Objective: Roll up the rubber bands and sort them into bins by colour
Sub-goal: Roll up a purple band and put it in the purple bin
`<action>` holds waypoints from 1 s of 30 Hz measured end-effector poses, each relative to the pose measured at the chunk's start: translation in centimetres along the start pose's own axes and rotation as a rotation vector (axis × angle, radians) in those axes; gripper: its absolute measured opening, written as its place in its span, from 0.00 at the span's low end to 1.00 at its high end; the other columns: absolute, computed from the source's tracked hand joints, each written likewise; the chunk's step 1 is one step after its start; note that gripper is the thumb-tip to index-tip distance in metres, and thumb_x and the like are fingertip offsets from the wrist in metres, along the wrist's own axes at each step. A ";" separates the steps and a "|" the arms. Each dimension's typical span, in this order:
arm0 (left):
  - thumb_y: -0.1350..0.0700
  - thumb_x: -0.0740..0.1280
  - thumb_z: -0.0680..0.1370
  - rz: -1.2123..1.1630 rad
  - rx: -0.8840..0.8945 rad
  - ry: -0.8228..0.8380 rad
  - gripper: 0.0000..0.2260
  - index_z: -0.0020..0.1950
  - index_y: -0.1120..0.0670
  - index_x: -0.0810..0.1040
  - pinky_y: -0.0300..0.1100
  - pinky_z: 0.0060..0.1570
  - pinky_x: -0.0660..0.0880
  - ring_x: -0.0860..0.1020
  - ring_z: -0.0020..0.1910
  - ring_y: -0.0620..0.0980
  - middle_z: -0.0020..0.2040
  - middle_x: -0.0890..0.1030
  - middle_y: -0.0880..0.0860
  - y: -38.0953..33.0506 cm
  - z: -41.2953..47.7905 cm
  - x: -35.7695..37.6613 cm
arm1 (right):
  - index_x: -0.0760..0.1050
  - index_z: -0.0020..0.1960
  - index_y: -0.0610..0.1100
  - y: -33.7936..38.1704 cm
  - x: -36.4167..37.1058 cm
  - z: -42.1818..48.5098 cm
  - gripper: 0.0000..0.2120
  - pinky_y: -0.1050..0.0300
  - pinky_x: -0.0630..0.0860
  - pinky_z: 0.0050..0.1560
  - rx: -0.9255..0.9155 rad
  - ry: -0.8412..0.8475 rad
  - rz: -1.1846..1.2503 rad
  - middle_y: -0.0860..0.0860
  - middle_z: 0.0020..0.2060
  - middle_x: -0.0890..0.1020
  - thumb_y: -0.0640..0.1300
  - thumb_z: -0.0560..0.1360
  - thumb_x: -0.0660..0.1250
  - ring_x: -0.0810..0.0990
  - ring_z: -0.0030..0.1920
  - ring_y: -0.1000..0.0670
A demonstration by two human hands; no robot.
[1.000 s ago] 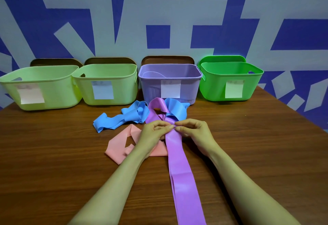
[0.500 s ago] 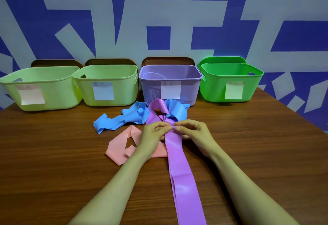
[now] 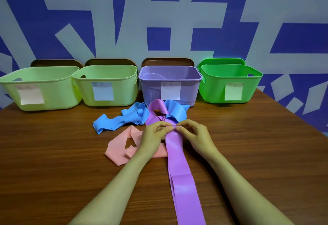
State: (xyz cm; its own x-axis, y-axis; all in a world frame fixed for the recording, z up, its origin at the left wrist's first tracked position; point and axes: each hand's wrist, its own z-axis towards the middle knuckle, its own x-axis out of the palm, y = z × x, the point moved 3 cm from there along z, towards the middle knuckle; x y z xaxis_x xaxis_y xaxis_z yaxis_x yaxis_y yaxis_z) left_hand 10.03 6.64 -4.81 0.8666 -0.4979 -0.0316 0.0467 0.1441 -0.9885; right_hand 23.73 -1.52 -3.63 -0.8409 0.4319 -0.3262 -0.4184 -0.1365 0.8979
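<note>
Head view: a smooth, thin purple band (image 3: 179,168) of glossy rubber runs as a flat doubled strip along the wood-grain table (image 3: 53,153), from the lower edge, where it is cut off, up to the hands. The left hand (image 3: 154,133) and right hand (image 3: 193,134) meet fingertip to fingertip on it, fingers curled, each pinching the strip where it bunches into creases. How much of it is tucked under the fingers cannot be told. Past the hands the purple band loops up in a soft fold just in front of the purple bin (image 3: 152,86).

A blue band (image 3: 124,118) lies rumpled and wavy to the left of that loop, with another blue fold behind and to the right of it; whether these are one piece is hidden by the purple loop. A matte pink band (image 3: 120,146) lies flat in angular folds, partly under the left wrist.

Four plastic bins with rounded corners stand in a row at the far edge: a pale green left bin (image 3: 53,97), a pale green second bin (image 3: 122,90) touching it, the purple bin, and a bright green bin (image 3: 213,86). Each carries a paper label whose writing is too blurred to read. Brown rounded shapes behind the first three are mostly hidden
</note>
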 end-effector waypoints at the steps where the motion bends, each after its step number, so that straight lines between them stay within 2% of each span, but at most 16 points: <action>1: 0.61 0.70 0.74 -0.025 -0.007 0.000 0.05 0.49 0.58 0.82 0.41 0.46 0.79 0.82 0.50 0.53 0.48 0.84 0.58 0.0 0.0 0.0 | 0.81 0.46 0.45 0.1 0.0 0.0 0.01 0.64 0.75 0.40 0.002 -0.001 0.033 0.53 0.39 0.84 0.42 0.75 0.71 0.79 0.37 0.59; 4: 0.64 0.72 0.72 -0.105 -0.029 0.016 0.07 0.49 0.56 0.81 0.41 0.50 0.78 0.82 0.51 0.51 0.49 0.84 0.57 -0.1 -0.1 0.0 | 0.81 0.45 0.43 0.0 -0.2 0.0 0.03 0.59 0.77 0.39 0.044 0.000 0.160 0.49 0.39 0.84 0.39 0.72 0.73 0.80 0.38 0.55; 8: 0.64 0.72 0.73 -0.116 -0.097 0.073 0.11 0.54 0.57 0.79 0.41 0.53 0.78 0.81 0.54 0.50 0.52 0.83 0.56 0.2 -0.2 0.4 | 0.82 0.43 0.42 0.2 -0.6 -0.1 0.06 0.55 0.78 0.43 0.071 -0.030 0.264 0.45 0.41 0.84 0.33 0.70 0.73 0.81 0.41 0.52; 13: 0.67 0.70 0.73 -0.217 -0.148 0.110 0.08 0.51 0.58 0.79 0.38 0.46 0.80 0.83 0.46 0.49 0.45 0.85 0.55 0.0 -0.4 0.6 | 0.82 0.42 0.41 0.4 -0.5 -0.3 0.08 0.59 0.79 0.41 0.140 -0.020 0.385 0.44 0.39 0.84 0.30 0.69 0.73 0.81 0.40 0.51; 17: 0.68 0.69 0.74 -0.236 -0.148 0.122 0.07 0.48 0.57 0.79 0.36 0.43 0.80 0.83 0.42 0.46 0.41 0.85 0.51 -0.2 -0.5 0.7 | 0.81 0.42 0.41 0.4 -0.5 -0.3 0.08 0.59 0.79 0.40 0.182 -0.003 0.429 0.44 0.40 0.83 0.29 0.68 0.73 0.82 0.40 0.49; 22: 0.65 0.70 0.74 -0.206 -0.123 0.117 0.09 0.53 0.58 0.79 0.38 0.44 0.78 0.83 0.48 0.50 0.48 0.84 0.56 -0.2 -0.4 0.8 | 0.80 0.42 0.42 0.9 -0.5 -0.2 0.07 0.60 0.78 0.36 0.190 -0.033 0.443 0.47 0.39 0.84 0.32 0.70 0.72 0.81 0.38 0.51; 26: 0.60 0.74 0.71 -0.072 -0.088 0.084 0.10 0.51 0.54 0.79 0.41 0.48 0.78 0.82 0.47 0.50 0.46 0.83 0.56 -0.1 -0.3 0.9 | 0.81 0.43 0.43 0.6 -1.1 0.0 0.07 0.47 0.78 0.48 0.183 -0.097 0.473 0.41 0.46 0.84 0.33 0.70 0.73 0.82 0.47 0.43; 28: 0.59 0.74 0.71 -0.016 -0.079 0.079 0.08 0.48 0.53 0.79 0.42 0.49 0.79 0.82 0.47 0.50 0.46 0.84 0.55 -0.1 -0.4 1.0 | 0.81 0.43 0.44 0.5 -1.3 0.0 0.07 0.46 0.78 0.50 0.172 -0.096 0.462 0.40 0.48 0.83 0.33 0.69 0.74 0.82 0.49 0.41; 30: 0.61 0.73 0.72 -0.049 -0.097 0.089 0.07 0.48 0.54 0.80 0.41 0.47 0.80 0.83 0.46 0.50 0.46 0.84 0.56 0.0 -0.5 1.0 | 0.81 0.42 0.42 0.7 -1.3 -0.1 0.08 0.48 0.78 0.49 0.163 -0.093 0.449 0.39 0.47 0.83 0.31 0.69 0.73 0.82 0.48 0.43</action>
State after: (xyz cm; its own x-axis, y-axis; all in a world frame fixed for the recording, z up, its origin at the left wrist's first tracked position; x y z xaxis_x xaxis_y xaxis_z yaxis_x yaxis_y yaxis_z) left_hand 10.67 5.71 -4.89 0.8171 -0.5765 0.0082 0.0358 0.0365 -0.9987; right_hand 24.50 -2.21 -2.60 -0.8887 0.4409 0.1254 0.0445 -0.1892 0.9809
